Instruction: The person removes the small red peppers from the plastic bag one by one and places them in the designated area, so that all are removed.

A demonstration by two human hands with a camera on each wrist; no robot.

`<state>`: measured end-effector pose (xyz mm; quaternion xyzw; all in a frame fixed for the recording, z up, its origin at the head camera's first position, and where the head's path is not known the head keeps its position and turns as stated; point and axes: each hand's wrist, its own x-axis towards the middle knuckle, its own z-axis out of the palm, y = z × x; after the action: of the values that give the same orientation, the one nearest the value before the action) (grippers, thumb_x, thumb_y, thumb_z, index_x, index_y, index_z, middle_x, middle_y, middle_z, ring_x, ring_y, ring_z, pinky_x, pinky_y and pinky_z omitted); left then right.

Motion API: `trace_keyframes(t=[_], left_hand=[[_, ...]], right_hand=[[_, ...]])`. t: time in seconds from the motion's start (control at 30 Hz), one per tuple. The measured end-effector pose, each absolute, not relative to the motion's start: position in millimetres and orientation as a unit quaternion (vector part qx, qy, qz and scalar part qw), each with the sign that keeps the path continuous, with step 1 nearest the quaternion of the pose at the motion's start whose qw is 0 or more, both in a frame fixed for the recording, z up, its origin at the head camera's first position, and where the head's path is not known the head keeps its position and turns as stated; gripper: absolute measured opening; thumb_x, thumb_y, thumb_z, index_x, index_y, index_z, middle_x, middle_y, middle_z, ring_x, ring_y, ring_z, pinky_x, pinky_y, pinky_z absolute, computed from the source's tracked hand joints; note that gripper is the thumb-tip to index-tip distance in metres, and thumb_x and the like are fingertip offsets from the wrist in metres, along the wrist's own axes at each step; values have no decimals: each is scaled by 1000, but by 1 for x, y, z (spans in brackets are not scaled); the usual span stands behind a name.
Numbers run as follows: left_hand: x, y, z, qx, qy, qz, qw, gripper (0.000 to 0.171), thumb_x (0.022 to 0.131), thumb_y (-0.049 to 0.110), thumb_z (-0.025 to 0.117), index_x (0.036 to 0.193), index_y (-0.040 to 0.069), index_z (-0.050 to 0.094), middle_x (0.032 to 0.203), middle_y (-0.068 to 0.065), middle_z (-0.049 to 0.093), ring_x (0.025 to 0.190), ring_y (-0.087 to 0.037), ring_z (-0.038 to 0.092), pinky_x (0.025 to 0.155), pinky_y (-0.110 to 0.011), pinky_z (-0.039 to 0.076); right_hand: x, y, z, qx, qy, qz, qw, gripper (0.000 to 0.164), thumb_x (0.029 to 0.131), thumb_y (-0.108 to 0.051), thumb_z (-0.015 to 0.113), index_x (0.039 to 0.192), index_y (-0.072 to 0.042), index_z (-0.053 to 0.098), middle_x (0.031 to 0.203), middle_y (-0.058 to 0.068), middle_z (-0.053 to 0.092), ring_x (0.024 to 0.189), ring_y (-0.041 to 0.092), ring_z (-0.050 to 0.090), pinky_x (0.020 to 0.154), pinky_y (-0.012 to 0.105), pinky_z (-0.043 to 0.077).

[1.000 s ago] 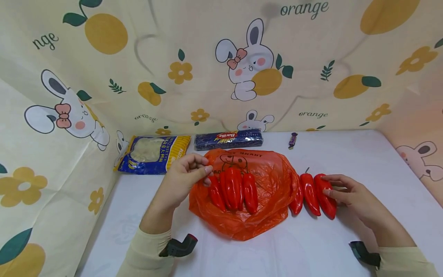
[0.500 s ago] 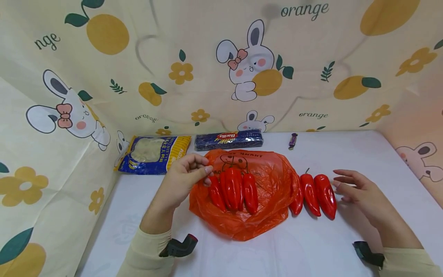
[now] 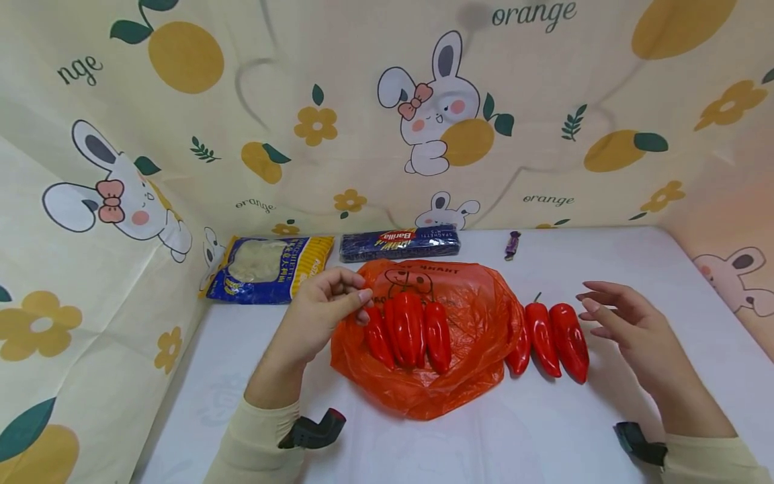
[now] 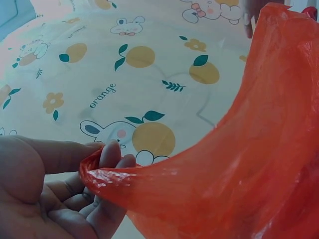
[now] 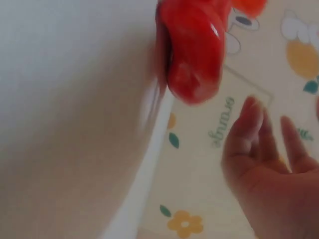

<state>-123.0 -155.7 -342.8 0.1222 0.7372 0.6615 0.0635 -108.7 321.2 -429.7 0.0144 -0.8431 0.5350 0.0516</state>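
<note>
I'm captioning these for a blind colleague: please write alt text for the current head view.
A person's left hand pinches the edge of an open red bag holding red peppers, while their right hand hovers, holding nothing, beside three more red peppers on a white table. Behind lie a blue-yellow packet, a spaghetti pack and a small purple item.

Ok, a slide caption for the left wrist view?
Left hand pinching the edge of an orange-red plastic bag, printed backdrop behind.
</note>
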Motion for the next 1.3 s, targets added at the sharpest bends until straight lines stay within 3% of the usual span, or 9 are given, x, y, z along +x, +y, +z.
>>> trace_keyframes(t=[0.27, 0.63, 1.1, 1.2, 1.3], left_hand=[[-123, -155, -343, 124, 737, 661, 64, 14, 106, -3, 66, 120, -7, 64, 104, -22, 68, 84, -29, 73, 83, -35, 65], [-123, -156, -344, 123, 736, 662, 66, 15, 107, -3, 66, 121, -7, 64, 105, -21, 68, 84, -29, 73, 84, -35, 65], [-124, -155, -345, 125, 728, 671, 68, 14, 106, -4, 66, 119, -8, 64, 103, -21, 68, 81, -28, 72, 82, -35, 65], [-124, -154, -344, 123, 731, 668, 69, 14, 106, -4, 66, 119, -7, 64, 103, -21, 68, 82, -28, 72, 83, -35, 65], [-124, -153, -344, 121, 734, 664, 69, 14, 106, -3, 66, 119, -7, 64, 103, -20, 68, 82, -28, 72, 83, -35, 65]], right_hand=[[-104, 298, -414, 76, -841, 534, 39, 46, 114, -21, 60, 159, -22, 53, 139, -6, 61, 109, 13, 70, 84, 26, 62], [-98, 268, -399, 151, -800, 580, -6, 42, 116, -13, 48, 158, -15, 53, 140, 1, 64, 113, 23, 73, 88, 33, 63], [-96, 225, -383, 195, -777, 596, -59, 41, 114, -11, 55, 155, -9, 53, 146, 20, 59, 118, 26, 71, 89, 42, 64], [-96, 215, -378, 207, -772, 598, -58, 43, 112, -11, 57, 155, -8, 52, 148, 18, 59, 121, 24, 69, 89, 41, 64], [-98, 205, -373, 217, -755, 615, -66, 44, 111, -9, 58, 155, -6, 51, 149, 18, 57, 126, 32, 65, 93, 40, 62]])
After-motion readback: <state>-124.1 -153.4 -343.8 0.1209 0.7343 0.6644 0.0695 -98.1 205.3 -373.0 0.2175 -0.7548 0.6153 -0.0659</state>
